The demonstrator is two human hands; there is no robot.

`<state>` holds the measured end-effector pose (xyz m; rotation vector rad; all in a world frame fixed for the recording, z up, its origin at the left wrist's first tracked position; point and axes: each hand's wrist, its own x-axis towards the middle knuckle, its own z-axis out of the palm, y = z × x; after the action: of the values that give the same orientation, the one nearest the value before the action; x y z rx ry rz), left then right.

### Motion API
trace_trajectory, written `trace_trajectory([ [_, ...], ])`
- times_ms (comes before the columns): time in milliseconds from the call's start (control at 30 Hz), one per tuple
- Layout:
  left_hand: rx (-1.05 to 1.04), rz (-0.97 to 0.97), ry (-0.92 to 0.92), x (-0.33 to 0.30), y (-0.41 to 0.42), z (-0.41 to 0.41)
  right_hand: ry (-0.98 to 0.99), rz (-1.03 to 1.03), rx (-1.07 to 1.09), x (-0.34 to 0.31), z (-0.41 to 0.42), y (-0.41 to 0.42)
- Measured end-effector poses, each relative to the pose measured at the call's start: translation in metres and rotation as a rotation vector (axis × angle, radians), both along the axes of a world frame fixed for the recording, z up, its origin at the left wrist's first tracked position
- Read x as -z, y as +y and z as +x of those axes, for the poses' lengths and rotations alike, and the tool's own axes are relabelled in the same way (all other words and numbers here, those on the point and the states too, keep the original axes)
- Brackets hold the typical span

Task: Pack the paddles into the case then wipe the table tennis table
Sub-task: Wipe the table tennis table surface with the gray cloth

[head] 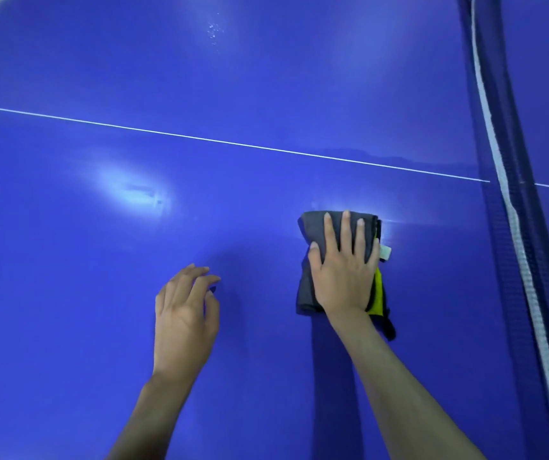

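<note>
Two bare hands are out over the glossy blue table tennis table [100, 327]: the right hand [342, 270] lies flat with its fingers straight and slightly spread, pressing down on a folded grey cloth with a yellow-green inner layer [312, 227], a small white tag sticking out at its right edge. The left hand [185, 313] hovers just above the table to the left of the cloth, fingers loosely curled, its grip holding nothing. Beyond the hands a thin white line [200, 138] crosses the surface, and the dark blue net with its white top band [512, 210] runs along the right side, near the cloth.
</note>
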<state>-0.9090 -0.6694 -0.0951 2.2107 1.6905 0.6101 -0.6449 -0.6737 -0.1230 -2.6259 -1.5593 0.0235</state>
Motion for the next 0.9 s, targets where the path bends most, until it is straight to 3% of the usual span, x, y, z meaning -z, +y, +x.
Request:
trace_trajectory([
  [433,-0.157,-0.025,-0.025,-0.003,0.068,-0.131,0.046,0.031,-0.167,0.004,-0.240,0.125],
  [667,-0.100,0.026,-0.004,0.003,0.095,-0.154,0.045,0.084,-0.166,0.008,-0.226,0.196],
  [900,-0.021,0.026,-0.034,0.010,0.097,-0.125,0.057,0.114,-0.226,0.007,-0.180,0.222],
])
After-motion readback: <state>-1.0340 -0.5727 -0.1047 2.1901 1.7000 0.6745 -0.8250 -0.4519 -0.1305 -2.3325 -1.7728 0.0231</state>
